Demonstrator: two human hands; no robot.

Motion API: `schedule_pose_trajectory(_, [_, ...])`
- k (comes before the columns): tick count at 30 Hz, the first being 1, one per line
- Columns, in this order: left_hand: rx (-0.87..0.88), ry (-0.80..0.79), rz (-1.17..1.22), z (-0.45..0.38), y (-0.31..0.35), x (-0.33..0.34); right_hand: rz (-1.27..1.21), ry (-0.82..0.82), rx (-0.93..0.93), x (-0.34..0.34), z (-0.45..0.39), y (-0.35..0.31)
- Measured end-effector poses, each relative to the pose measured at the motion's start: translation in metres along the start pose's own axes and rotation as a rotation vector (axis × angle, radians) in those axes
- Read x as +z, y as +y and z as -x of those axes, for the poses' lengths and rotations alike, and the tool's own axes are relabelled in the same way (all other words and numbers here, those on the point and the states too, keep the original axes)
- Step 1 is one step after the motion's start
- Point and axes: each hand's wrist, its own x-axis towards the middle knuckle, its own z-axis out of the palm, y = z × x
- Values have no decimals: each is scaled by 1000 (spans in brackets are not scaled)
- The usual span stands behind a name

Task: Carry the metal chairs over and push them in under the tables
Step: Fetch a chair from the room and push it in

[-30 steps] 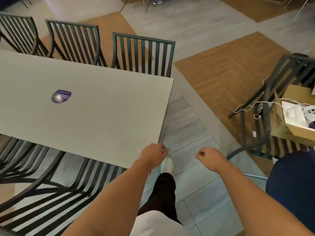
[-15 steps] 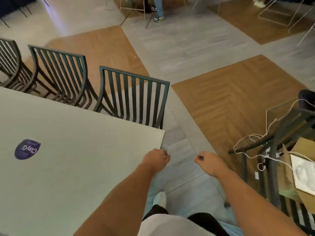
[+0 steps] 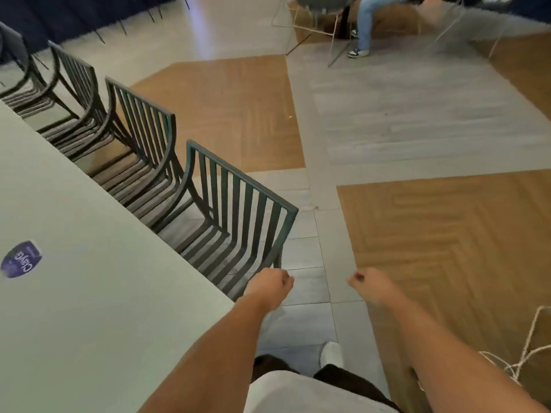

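A: Finger state?

B: Fingers of the left hand (image 3: pixel 269 289) are curled into a loose fist, nothing held. Same for the right hand (image 3: pixel 371 286): curled shut, empty. Both are held out in front over the grey tiled floor (image 3: pixel 310 293), bare forearms extended.

A: Contact with anything?

B: None seen. The left fist is just beside the corner of the pale grey rectangular table (image 3: pixel 98 308) and near the closest dark green slatted metal chair (image 3: pixel 235 216), but apart from both.

A: Chair positions?

B: That nearest chair is parked at the table's far edge, seat partly tucked under the top. A second dark slatted metal chair (image 3: pixel 143 144) is lined up beside it, a third (image 3: pixel 74 90) beyond that, same edge.

A: Anything else?

B: A purple round sticker (image 3: pixel 21 259) is seen on the tabletop at left. White cord (image 3: pixel 524 350) is visible at the lower right edge. A seated person's jeans-clad leg (image 3: pixel 365 22) is seen at the top.
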Motion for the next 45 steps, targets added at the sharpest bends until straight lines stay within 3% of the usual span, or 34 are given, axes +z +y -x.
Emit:
schedule_pose_trajectory(6, [-101, 106, 176, -56, 66, -39, 126, -51, -142, -115, -78, -27])
schedule_pose_trajectory(12, [-127, 172, 232, -137, 93, -87, 218, -70, -284, -168, -165, -82])
schedule_pose_trajectory(20, [-196, 154, 293, -282, 79, -152, 394, -110, -375, -220, -297, -177])
schedule_pose_trajectory(26, [-275, 206, 370, -342, 58, -216, 490, -155, -414, -261, -371, -255])
schedule_pose_trajectory(36, [-574, 369, 541, -375, 12, -255, 762, -340, -693, -249, -468, -403])
schedule_pose_trajectory(45, [-1075, 561, 715, -375, 46, -253, 1140, -581, -1083, -205, -511, -500])
